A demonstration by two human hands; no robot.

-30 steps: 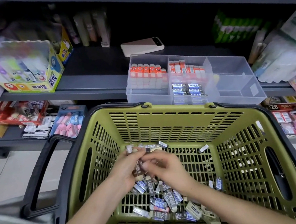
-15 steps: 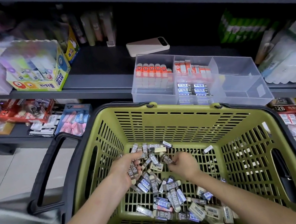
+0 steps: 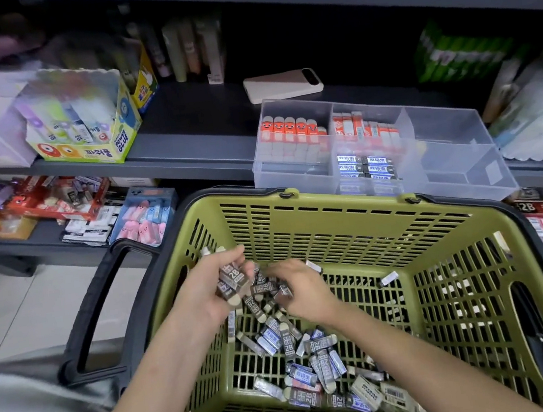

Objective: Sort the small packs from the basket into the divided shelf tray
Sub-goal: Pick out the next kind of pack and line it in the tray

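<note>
Nearest, two bare forearms are seen rising from the bottom edge and angling inward over the green basket [image 3: 335, 232]. A loose heap of small packs [image 3: 321, 358], grey, blue and cream, many printed "2B", is spread across the basket's slatted floor from the near wall toward the middle. Further in, the left hand [image 3: 205, 294] is turned palm-up and tilted, and its fingers are curled round a stack of dark 2B packs [image 3: 233, 278] held above the heap. Just beside it, the right hand [image 3: 303, 291] is held with its back to the camera, wrist bent down, its fingers reaching into the packs next to the left hand. The fingertips are hidden behind the knuckles and the packs, so it cannot be told whether anything is pinched. One stray pack [image 3: 389, 277] lies apart near the far wall. A black handle [image 3: 93, 308] is folded down on the left.

Beyond the rim, the clear divided tray [image 3: 457, 160] is set on the grey shelf [image 3: 192, 136]; orange-topped packs are stood in its left compartment, orange-and-white and blue-and-white packs in the middle ones. Its front lower edge is cut off by the basket. Behind it a pale flat device [image 3: 282, 85] lies; a glue box [image 3: 87, 126] farther left is blurred.
</note>
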